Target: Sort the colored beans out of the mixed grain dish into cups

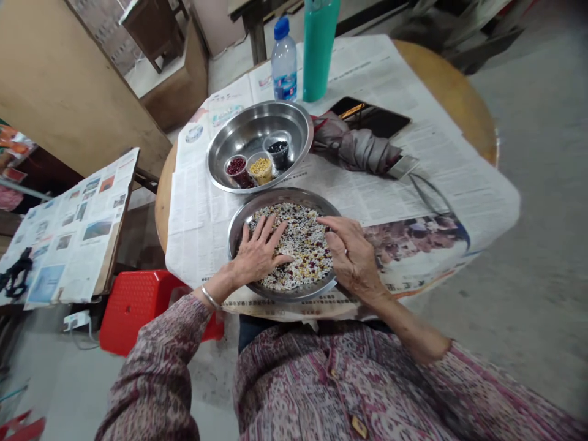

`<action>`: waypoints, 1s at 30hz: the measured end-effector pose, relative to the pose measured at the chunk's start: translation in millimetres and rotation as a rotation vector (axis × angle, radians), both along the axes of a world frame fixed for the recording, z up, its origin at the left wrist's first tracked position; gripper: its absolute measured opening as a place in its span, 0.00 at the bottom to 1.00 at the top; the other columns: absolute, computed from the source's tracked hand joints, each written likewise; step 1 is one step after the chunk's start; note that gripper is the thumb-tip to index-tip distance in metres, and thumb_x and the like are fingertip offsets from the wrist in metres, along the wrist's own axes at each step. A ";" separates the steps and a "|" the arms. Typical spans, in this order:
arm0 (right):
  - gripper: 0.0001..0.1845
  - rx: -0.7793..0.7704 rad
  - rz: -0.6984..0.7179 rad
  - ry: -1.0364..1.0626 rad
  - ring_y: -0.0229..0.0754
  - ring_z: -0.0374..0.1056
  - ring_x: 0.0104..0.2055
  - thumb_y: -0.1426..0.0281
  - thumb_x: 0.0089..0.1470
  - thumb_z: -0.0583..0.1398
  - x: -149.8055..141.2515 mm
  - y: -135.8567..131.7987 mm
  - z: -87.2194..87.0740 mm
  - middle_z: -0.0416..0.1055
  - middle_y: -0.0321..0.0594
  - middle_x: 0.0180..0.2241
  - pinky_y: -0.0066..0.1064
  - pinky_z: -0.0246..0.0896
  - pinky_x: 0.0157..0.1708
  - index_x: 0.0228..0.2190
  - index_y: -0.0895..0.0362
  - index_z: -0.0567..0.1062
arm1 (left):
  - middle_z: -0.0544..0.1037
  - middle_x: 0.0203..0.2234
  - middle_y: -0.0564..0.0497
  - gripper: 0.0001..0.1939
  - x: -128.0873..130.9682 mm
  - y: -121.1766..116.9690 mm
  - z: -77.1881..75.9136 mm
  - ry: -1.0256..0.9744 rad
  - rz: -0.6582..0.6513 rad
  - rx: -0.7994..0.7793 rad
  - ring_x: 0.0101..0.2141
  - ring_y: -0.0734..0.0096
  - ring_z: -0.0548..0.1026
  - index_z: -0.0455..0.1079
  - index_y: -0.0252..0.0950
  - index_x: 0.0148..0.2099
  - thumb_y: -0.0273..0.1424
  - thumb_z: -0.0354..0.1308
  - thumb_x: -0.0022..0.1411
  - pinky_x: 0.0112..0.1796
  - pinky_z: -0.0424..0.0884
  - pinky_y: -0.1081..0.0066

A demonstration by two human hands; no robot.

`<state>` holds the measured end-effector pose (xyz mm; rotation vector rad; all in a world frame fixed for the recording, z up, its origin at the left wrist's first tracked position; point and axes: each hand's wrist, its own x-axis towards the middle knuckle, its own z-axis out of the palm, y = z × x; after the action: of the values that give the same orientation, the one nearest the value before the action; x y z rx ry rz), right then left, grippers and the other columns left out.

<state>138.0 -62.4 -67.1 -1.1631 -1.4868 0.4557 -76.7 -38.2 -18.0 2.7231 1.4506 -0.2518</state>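
A shallow steel basin (239, 222) stands nearest me, its bottom covered by a mix of white grains (298, 245) with dark, yellow and red beans among them. My left hand (261, 248) lies flat on the grains at the left side, fingers spread. Over the basin's right rim is my right hand (350, 251), index finger stretched inward and thumb apart from it; its other fingers are partly hidden. Behind sits a second steel basin (220, 138) with three clear cups: dark red beans (237, 166), yellow beans (260, 168) and black beans (278, 149).
Newspaper (193, 202) covers the round wooden table (448, 82). Toward the back stand a blue-capped water bottle (285, 61) and a teal bottle (319, 55). A folded grey umbrella (356, 144) lies beside a dark tablet-like device (381, 119). A red stool (133, 309) is at lower left.
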 end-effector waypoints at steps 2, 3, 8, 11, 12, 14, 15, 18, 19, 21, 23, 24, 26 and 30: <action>0.18 -0.005 0.008 -0.007 0.50 0.72 0.53 0.63 0.68 0.52 0.7 -0.4 -0.1 0.78 0.45 0.49 0.51 0.66 0.56 0.52 0.50 0.77 | 0.47 0.74 0.35 0.43 12.9 8.9 -6.2 -0.055 0.005 0.003 0.73 0.43 0.45 0.43 0.34 0.76 0.53 0.50 0.70 0.67 0.49 0.35; 0.18 -0.001 0.013 -0.008 0.50 0.72 0.53 0.63 0.68 0.52 1.1 -0.7 0.0 0.78 0.45 0.50 0.51 0.66 0.56 0.52 0.50 0.77 | 0.47 0.74 0.35 0.44 20.5 11.8 -8.5 -0.080 -0.008 0.004 0.73 0.44 0.45 0.43 0.34 0.76 0.55 0.49 0.70 0.68 0.48 0.36; 0.19 0.000 0.025 -0.011 0.51 0.71 0.54 0.64 0.68 0.51 2.6 -2.5 -0.6 0.77 0.46 0.51 0.51 0.66 0.56 0.53 0.51 0.76 | 0.48 0.74 0.38 0.43 49.6 6.6 -10.7 -0.121 -0.244 -0.008 0.74 0.51 0.43 0.45 0.35 0.75 0.57 0.46 0.70 0.70 0.43 0.43; 0.19 -0.011 0.023 -0.019 0.51 0.71 0.54 0.64 0.68 0.51 2.8 -3.0 -1.9 0.77 0.47 0.50 0.52 0.66 0.56 0.53 0.51 0.76 | 0.49 0.74 0.42 0.36 43.4 -5.4 -7.4 -0.091 -0.368 -0.012 0.74 0.55 0.45 0.47 0.39 0.75 0.52 0.44 0.74 0.70 0.45 0.45; 0.19 -0.011 0.020 -0.022 0.51 0.72 0.54 0.64 0.68 0.51 2.7 -3.0 -2.3 0.77 0.47 0.49 0.52 0.66 0.56 0.53 0.51 0.76 | 0.50 0.74 0.43 0.35 36.8 -8.8 -6.1 -0.075 -0.378 -0.009 0.74 0.54 0.45 0.47 0.40 0.75 0.50 0.45 0.74 0.70 0.46 0.44; 0.18 -0.009 0.012 -0.029 0.51 0.72 0.53 0.65 0.68 0.51 2.4 -2.9 -2.6 0.77 0.46 0.49 0.51 0.66 0.56 0.53 0.51 0.76 | 0.50 0.74 0.43 0.35 20.2 -12.8 -3.6 -0.039 -0.329 0.010 0.73 0.49 0.46 0.47 0.41 0.75 0.50 0.47 0.74 0.68 0.47 0.37; 0.18 -0.009 0.011 -0.032 0.50 0.72 0.53 0.65 0.68 0.52 2.3 -2.8 -2.4 0.77 0.46 0.49 0.51 0.67 0.56 0.52 0.51 0.76 | 0.50 0.74 0.42 0.36 11.7 -13.0 -2.6 -0.023 -0.277 0.023 0.73 0.47 0.46 0.48 0.41 0.75 0.50 0.48 0.73 0.67 0.47 0.34; 0.17 -0.005 0.014 -0.034 0.50 0.72 0.53 0.66 0.67 0.52 2.2 -2.9 -1.2 0.78 0.45 0.48 0.51 0.67 0.55 0.52 0.50 0.76 | 0.49 0.74 0.39 0.42 -5.6 -7.1 -2.6 -0.012 -0.107 0.050 0.73 0.42 0.46 0.47 0.37 0.75 0.53 0.51 0.70 0.66 0.49 0.31; 0.17 -0.006 0.015 -0.033 0.50 0.72 0.53 0.66 0.67 0.52 2.2 -2.9 -0.8 0.78 0.45 0.48 0.51 0.67 0.55 0.52 0.50 0.76 | 0.49 0.74 0.38 0.43 -7.3 -3.5 -3.8 -0.023 -0.062 0.052 0.73 0.41 0.46 0.46 0.36 0.75 0.54 0.52 0.69 0.66 0.50 0.32; 0.17 -0.013 0.012 -0.034 0.50 0.72 0.52 0.65 0.67 0.52 2.1 -3.0 -0.2 0.78 0.45 0.48 0.52 0.67 0.55 0.51 0.50 0.77 | 0.48 0.74 0.35 0.45 -4.5 4.4 -7.6 -0.058 0.006 0.060 0.73 0.41 0.46 0.46 0.34 0.75 0.55 0.52 0.68 0.66 0.50 0.34; 0.17 -0.016 0.006 -0.035 0.51 0.72 0.52 0.65 0.67 0.52 1.9 -3.0 -0.1 0.78 0.45 0.48 0.52 0.67 0.55 0.51 0.50 0.77 | 0.47 0.73 0.32 0.45 5.0 11.2 -11.8 -0.091 0.041 0.077 0.73 0.42 0.46 0.46 0.32 0.75 0.55 0.51 0.69 0.67 0.48 0.35; 0.17 -0.016 0.005 -0.037 0.51 0.72 0.52 0.65 0.67 0.52 1.8 -2.9 -0.3 0.78 0.45 0.48 0.52 0.67 0.55 0.51 0.50 0.77 | 0.47 0.73 0.32 0.45 11.2 13.2 -13.4 -0.101 0.039 0.081 0.73 0.42 0.45 0.46 0.31 0.75 0.55 0.50 0.70 0.67 0.47 0.36; 0.17 -0.013 0.003 -0.041 0.50 0.72 0.52 0.65 0.67 0.52 1.8 -2.7 -1.1 0.78 0.45 0.48 0.52 0.67 0.55 0.51 0.50 0.77 | 0.46 0.74 0.33 0.45 24.5 13.7 -15.0 -0.104 -0.006 0.074 0.73 0.43 0.44 0.44 0.31 0.75 0.55 0.48 0.70 0.68 0.46 0.37; 0.17 -0.011 0.001 -0.046 0.51 0.72 0.53 0.65 0.67 0.52 2.4 -2.7 -3.0 0.78 0.46 0.48 0.52 0.67 0.55 0.51 0.50 0.77 | 0.46 0.74 0.37 0.43 41.6 0.9 -10.5 -0.093 -0.201 0.014 0.74 0.44 0.41 0.44 0.36 0.76 0.57 0.45 0.70 0.67 0.45 0.34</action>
<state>140.3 -65.1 -70.1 -1.1884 -1.5266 0.4404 -35.2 -37.3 -28.5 2.8509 1.1620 -0.1208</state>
